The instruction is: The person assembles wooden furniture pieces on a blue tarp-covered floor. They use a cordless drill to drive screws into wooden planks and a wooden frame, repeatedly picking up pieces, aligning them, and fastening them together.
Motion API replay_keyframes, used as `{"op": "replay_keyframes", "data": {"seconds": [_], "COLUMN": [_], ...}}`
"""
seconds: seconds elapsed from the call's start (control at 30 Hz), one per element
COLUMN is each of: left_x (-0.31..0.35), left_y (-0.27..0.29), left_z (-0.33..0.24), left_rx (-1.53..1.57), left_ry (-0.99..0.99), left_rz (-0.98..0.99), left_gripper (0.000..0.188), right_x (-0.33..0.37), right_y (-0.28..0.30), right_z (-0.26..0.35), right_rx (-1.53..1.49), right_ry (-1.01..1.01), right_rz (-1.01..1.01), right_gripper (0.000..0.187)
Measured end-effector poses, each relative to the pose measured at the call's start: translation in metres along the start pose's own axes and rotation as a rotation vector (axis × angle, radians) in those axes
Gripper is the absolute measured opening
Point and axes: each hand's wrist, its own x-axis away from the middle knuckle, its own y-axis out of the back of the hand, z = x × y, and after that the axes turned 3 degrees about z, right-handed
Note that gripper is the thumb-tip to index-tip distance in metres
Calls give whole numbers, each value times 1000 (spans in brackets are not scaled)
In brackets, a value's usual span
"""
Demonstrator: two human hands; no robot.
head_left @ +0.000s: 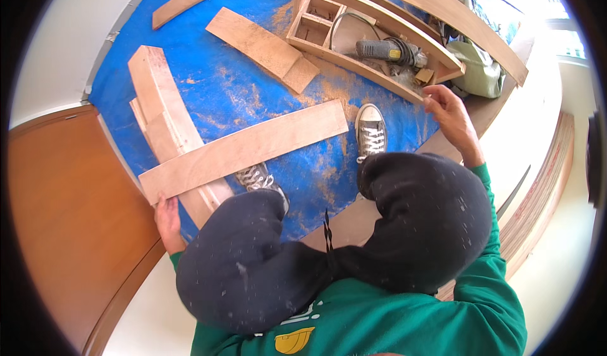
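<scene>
The two hands are well apart. The left hand [168, 223] has its fingertips at the near left end of a long, pale plywood plank [246, 148]; whether it grips the plank, I cannot tell. The plank slants across the picture, its left part crossing over a pile of boards [172, 131], its right end reaching close to the right canvas sneaker [371, 131]. The left canvas sneaker [256, 178] shows just beside its lower edge.

The right hand [452, 116] has bent fingers at the near right corner of an open wooden toolbox [367, 73]; how firmly it holds that corner cannot be told. Inside lies a grey and yellow handheld power tool [379, 50], with a dark cord beside it, and two small compartments fill the left end.

A blue sheet [297, 199], strewn with sawdust, covers much of the floor. On it, left of the toolbox, lies a shorter board [256, 46]. A green fabric bag [477, 71] sits beyond the right hand.
</scene>
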Motion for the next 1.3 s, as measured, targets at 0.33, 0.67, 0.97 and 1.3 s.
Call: {"op": "replay_keyframes", "data": {"seconds": [0.33,0.67,0.97,1.3], "left_x": [159,141,136,167], "left_y": [-216,-285,-287,-386], "left_z": [-4,-19,-35,-77], "left_rx": [-613,-423,-506,-263], "left_ry": [-440,-302,-331,-384], "left_rz": [525,724,744,946], "left_gripper": [50,50,40,41], "right_x": [-104,-303,-333,-133], "right_y": [-100,-171,-185,-140], "right_z": [84,134,120,170], "right_rx": [378,1452,1576,630], "right_ry": [644,1346,1290,793], "right_rz": [80,2,-3,200], "right_gripper": [15,15,13,29]}}
